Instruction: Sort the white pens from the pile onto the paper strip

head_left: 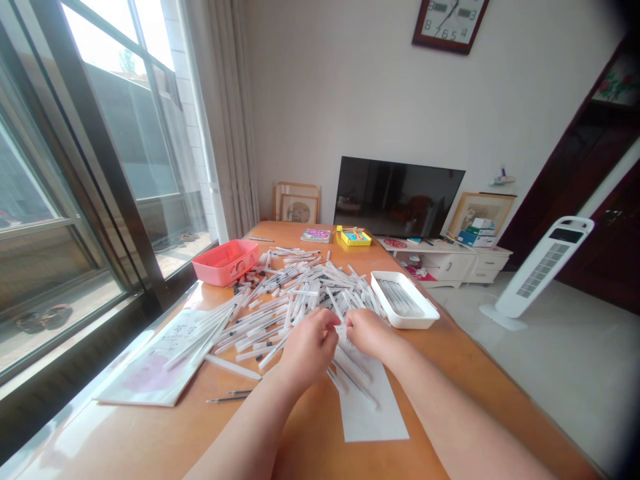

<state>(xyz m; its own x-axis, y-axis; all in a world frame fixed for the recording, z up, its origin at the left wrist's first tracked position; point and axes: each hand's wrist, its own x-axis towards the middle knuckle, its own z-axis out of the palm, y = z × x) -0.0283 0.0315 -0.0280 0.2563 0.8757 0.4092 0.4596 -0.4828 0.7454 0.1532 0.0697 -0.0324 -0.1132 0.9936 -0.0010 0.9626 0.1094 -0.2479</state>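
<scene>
My left hand is closed, with thumb and fingers pinched together above a white sheet of paper. Close beside it my right hand is closed too, fingertips almost meeting the left ones. Whatever lies between the fingertips is too small and blurred to name, though a whitish tube end shows there. Under the hands, several clear pens lie on the paper. Just beyond spreads a big heap of clear and white pen barrels, some with black caps or ends. Two dark pen refills lie left of my left forearm.
A white tray holding thin refills stands right of the heap; a red bin stands left. A booklet with pens across it lies at the left. Farther back are a yellow box and a colourful booklet on the wooden table.
</scene>
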